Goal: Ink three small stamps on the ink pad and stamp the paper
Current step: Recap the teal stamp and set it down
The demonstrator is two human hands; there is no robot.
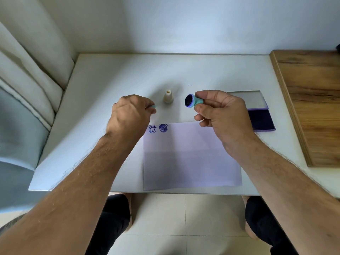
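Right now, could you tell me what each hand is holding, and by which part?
The right hand pinches the teal stamp by its body, inked face sideways. The left hand pinches something small and teal, mostly hidden.

Between the two raised hands, only the cream stamp [168, 96] stands on the tabletop [110, 74]; the open ink pad [257, 115] blocks the right side.

You are getting one view only, from a wide-angle camera worn on your head. It is looking forward and steeply down, close over the white table [95, 85], with both forearms reaching in from the bottom edge. Straight lines are bowing outward at the frame's sides. The floor and your knees are showing beneath the table's near edge.
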